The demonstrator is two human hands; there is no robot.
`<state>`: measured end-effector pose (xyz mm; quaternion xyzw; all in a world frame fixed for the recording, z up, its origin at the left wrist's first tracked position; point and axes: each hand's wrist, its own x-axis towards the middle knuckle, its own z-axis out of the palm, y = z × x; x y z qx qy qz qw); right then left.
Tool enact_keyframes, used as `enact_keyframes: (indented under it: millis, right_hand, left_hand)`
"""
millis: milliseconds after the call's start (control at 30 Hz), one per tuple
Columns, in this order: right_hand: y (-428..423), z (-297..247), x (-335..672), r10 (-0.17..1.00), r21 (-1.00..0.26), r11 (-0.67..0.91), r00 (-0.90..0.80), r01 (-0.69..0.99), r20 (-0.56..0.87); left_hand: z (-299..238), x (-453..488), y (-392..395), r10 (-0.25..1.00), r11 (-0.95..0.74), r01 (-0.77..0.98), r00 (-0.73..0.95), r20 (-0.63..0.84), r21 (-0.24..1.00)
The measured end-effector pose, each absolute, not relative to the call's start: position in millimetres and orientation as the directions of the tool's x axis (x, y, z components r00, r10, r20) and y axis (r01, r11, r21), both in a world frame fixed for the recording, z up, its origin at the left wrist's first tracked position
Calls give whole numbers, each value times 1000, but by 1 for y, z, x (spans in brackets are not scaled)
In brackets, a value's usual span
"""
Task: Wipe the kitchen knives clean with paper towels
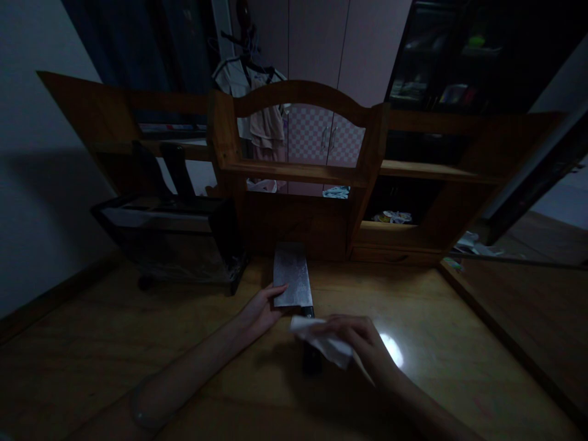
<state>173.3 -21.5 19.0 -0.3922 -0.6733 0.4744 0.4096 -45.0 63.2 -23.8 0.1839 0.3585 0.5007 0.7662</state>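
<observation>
A cleaver with a broad grey blade and a black handle is in the middle, blade pointing away from me. My left hand grips the blade's lower left corner, thumb on the upper face and the other fingers beneath. Over the handle, my right hand holds a crumpled white tissue. The tissue covers part of the handle, whose dark end shows below it. Whether the tissue presses on the handle cannot be made out in the dim light.
A knife block with black-handled knives stands at the left of the wooden table. Behind rises a wooden shelf unit with a small drawer. A raised edge runs along the table's right side.
</observation>
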Motion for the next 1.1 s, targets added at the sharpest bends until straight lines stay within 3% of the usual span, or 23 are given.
enact_keyframes:
  millis: [100, 200, 400, 600, 933, 1100]
  right_hand:
    - [-18, 21, 175, 925, -911, 322, -290, 257, 245]
    - [-20, 19, 171, 864, -812, 443, -423, 381, 274]
    - [-26, 16, 163, 774, -666, 541, -613, 513, 157]
    - [-25, 18, 165, 758, -667, 558, -631, 494, 167]
    - [-32, 35, 158, 653, -695, 637, -712, 332, 259]
    - [-35, 29, 158, 664, -727, 620, -690, 294, 287]
  left_hand:
    - [-20, -44, 62, 897, 438, -632, 261, -356, 640]
    - [-19, -44, 62, 904, 426, -648, 289, -314, 631]
    - [-22, -48, 62, 887, 459, -600, 271, -374, 655]
    - [-26, -48, 64, 882, 469, -566, 250, -400, 678]
    - [-29, -47, 66, 910, 411, -653, 255, -327, 636]
    - [-30, -46, 67, 908, 414, -664, 250, -337, 622]
